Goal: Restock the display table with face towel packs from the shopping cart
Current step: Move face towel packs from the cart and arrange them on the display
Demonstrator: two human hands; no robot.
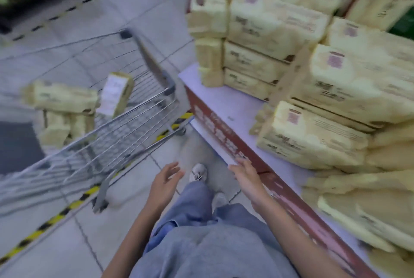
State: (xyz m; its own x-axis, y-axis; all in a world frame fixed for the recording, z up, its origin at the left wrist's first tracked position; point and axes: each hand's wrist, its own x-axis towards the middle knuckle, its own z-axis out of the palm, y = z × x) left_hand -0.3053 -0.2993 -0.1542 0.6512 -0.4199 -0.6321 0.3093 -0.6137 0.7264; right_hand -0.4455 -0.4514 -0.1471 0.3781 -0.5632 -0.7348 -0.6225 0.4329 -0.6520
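Several cream face towel packs are stacked on the display table at the right, which has a white top and a red front edge. The wire shopping cart stands at the left, and a few more packs lie in its far end. My left hand hangs empty over the floor between cart and table, fingers relaxed. Close to the table's red edge, my right hand is also empty with fingers straight. The whole view is blurred.
Yellow-and-black floor tape runs diagonally under the cart. My legs in grey trousers and a pale shoe fill the lower middle. A dark mat lies at the far left. Tiled floor stretches beyond the cart.
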